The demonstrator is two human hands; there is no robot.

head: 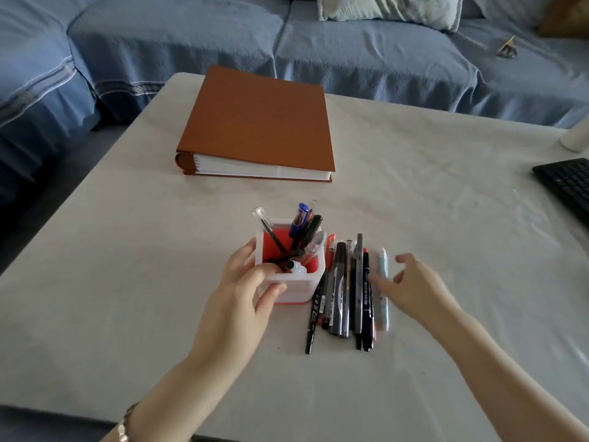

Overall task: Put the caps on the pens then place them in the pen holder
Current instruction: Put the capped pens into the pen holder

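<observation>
Pens (pixel 359 282) lie side by side in a neat row at lower centre of the frame, just right of the pen holder (pixel 296 290), probably gathered there for easy loading. I count roughly seven on the table (pixel 414 202), though overlap makes that uncertain, and about six standing in the single holder. The left hand (pixel 242 298) grips the holder's near-left corner, likely to steady it. The right hand (pixel 414 288), blurred, fingers spread and holding nothing, hovers at the row's right edge.

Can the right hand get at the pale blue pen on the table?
Probably yes: the pale blue pen lies outermost in the row, nothing on it, with the open right hand close beside it.
</observation>
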